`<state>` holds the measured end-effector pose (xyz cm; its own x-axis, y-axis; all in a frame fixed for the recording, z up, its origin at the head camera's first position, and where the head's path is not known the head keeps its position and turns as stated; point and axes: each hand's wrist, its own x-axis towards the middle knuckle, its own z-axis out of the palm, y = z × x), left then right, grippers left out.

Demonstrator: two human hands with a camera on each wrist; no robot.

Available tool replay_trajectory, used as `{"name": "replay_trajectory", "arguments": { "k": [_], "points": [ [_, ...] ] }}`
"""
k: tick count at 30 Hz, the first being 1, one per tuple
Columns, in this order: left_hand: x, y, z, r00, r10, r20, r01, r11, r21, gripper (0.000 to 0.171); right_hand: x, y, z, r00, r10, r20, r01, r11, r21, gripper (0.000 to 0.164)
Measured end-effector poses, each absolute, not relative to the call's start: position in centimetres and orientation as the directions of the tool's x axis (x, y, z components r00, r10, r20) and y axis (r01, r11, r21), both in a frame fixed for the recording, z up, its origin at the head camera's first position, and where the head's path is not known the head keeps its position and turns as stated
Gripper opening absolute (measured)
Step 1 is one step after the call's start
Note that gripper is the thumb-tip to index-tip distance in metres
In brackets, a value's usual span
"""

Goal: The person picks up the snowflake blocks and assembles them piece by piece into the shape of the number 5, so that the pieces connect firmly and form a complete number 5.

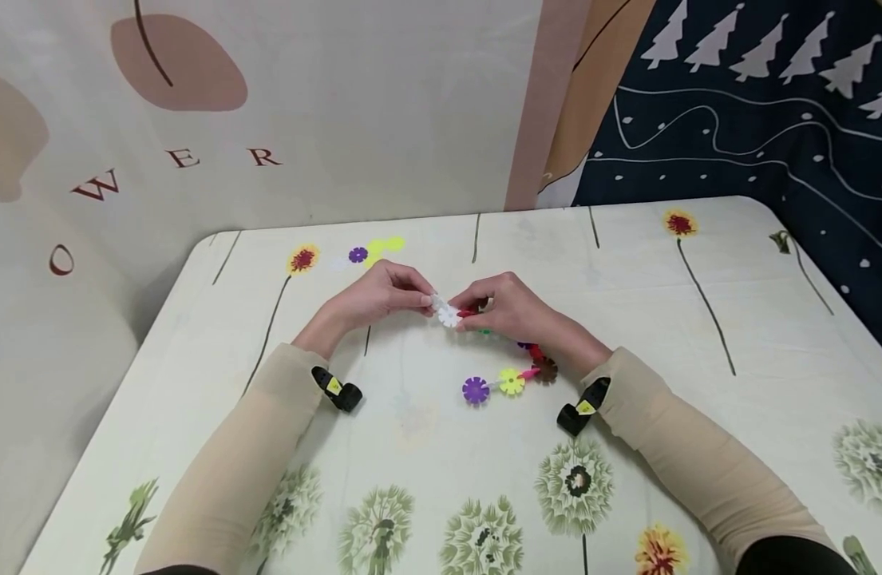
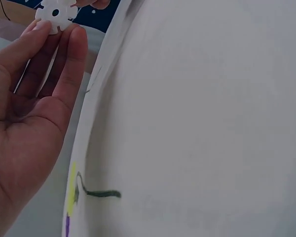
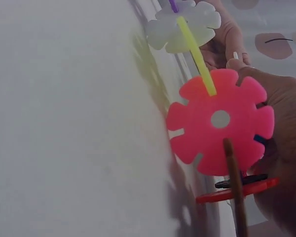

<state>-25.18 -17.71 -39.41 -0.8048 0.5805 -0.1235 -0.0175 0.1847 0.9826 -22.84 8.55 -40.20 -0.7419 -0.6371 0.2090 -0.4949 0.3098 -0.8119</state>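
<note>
Over the middle of the table, my left hand (image 1: 376,302) pinches a white notched plastic disc (image 2: 64,20) between thumb and fingers. My right hand (image 1: 511,307) meets it from the other side, gripping white and red pieces at its fingertips; a red disc (image 1: 467,313) shows there. From the right hand a chain of slotted discs curves toward me, with a brown disc (image 1: 544,370), a yellow disc (image 1: 512,382) and a purple disc (image 1: 476,390) at its near end. The right wrist view shows a pink disc (image 3: 246,108) of this chain up close, joined to an edge-on yellow one.
Behind the left hand, a loose purple disc (image 1: 357,255) and several yellow discs (image 1: 374,250) lie near the table's back edge. A flower-printed cloth (image 1: 412,447) covers the table. Printed fabric (image 1: 383,104) hangs along the back and left.
</note>
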Motion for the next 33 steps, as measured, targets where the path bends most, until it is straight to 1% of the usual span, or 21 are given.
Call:
{"name": "replay_trajectory", "arguments": {
  "k": [4, 10, 15, 24, 30, 33],
  "points": [
    [-25.1, -17.6, -39.1, -0.805, 0.579, -0.128, 0.015, 0.235, 0.972, 0.012, -23.0, 8.7, -40.2, -0.737, -0.641, 0.214, -0.504, 0.310, -0.806, 0.028],
    [-25.2, -17.4, -39.2, -0.819, 0.557, -0.136, 0.012, 0.254, 0.967, 0.012, -22.8, 8.8, -40.1, -0.783, -0.595, 0.181, -0.444, 0.331, -0.833, 0.025],
    [-25.0, -17.2, -39.3, -0.823, 0.549, -0.145, 0.003, 0.260, 0.966, 0.013, -22.6, 8.3, -40.1, -0.809, -0.546, 0.219, -0.446, 0.327, -0.833, 0.018],
    [-24.9, -16.9, -39.3, -0.825, 0.544, -0.155, -0.009, 0.261, 0.965, 0.013, -22.2, 7.4, -40.3, -0.795, -0.530, 0.295, -0.522, 0.350, -0.778, 0.017],
    [-24.9, -16.7, -39.4, -0.814, 0.561, -0.149, -0.005, 0.251, 0.968, 0.013, -22.0, 7.1, -40.5, -0.763, -0.506, 0.402, -0.596, 0.309, -0.741, 0.013],
    [-25.0, -16.7, -39.3, -0.810, 0.565, -0.158, -0.009, 0.257, 0.966, 0.014, -21.9, 7.0, -40.7, -0.753, -0.499, 0.430, -0.614, 0.295, -0.733, 0.012]
  ]
}}
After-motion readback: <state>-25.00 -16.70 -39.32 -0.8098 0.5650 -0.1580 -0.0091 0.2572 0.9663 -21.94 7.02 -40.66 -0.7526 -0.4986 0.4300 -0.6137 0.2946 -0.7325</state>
